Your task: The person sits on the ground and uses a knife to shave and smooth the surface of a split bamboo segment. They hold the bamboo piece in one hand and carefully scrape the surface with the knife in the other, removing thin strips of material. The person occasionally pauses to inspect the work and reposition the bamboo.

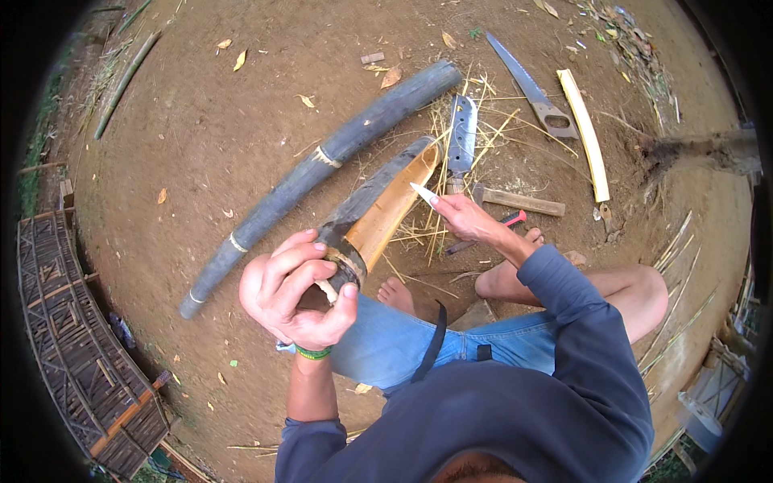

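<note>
The left hand (278, 290) curls fingers and thumb around the near end of a cut-open bamboo section (385, 208); the right hand (465, 217) grips a small knife (423, 193). From the left hand, the section's long axis slants forward and rightward. The right hand sits off its right side, blade pointing left towards the hollow; whether the tip touches, I cannot tell. Beyond lie a cleaver (462, 133) and a long bamboo pole (290, 196).

Downward fisheye view from the head

opened bamboo (390, 206): tan inside | wristband (312, 352): green, perhaps yellow-marked
</note>
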The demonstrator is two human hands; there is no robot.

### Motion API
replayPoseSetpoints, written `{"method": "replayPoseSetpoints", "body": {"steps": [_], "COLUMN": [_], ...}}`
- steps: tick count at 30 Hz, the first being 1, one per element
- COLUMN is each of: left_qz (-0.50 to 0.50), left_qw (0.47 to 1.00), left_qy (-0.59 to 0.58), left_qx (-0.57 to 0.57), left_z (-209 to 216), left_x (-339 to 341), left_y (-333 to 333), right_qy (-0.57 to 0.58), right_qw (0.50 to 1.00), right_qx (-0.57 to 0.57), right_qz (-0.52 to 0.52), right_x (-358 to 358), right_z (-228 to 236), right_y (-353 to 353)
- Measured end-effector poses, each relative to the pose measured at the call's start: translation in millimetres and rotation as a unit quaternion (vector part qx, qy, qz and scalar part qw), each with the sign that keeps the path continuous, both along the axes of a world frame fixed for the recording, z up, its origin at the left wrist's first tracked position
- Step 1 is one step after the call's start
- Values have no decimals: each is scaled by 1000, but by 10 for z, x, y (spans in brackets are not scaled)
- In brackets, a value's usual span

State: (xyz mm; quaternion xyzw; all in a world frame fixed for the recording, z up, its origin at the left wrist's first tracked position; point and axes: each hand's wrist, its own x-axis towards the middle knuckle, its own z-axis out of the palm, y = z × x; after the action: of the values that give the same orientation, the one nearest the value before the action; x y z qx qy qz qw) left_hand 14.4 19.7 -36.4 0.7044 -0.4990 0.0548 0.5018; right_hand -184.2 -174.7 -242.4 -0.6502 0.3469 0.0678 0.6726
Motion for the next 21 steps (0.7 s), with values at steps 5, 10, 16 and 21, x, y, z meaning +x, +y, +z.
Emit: {"method": "replayPoseSetpoints", "body": {"steps": [5, 10, 16, 21], "left_qz": [17, 5, 16, 25], "left_qw": [998, 999, 1000, 998], "left_qy": [43, 34, -11, 46], "left_qx": [-34, -24, 1, -18], "left_z": [-103, -67, -26, -33], "left_x": [91, 87, 40, 63], "left_y": [62, 61, 55, 73], "right_qy": [5, 73, 20, -18], "right_qw": [999, 986, 998, 994], "right_qx": [51, 137, 54, 55], "right_qz": [6, -65, -2, 94], "right_x": [24, 222, 203, 361], "right_z": [113, 44, 323, 855], "right_y": [58, -193, 46, 313]}}
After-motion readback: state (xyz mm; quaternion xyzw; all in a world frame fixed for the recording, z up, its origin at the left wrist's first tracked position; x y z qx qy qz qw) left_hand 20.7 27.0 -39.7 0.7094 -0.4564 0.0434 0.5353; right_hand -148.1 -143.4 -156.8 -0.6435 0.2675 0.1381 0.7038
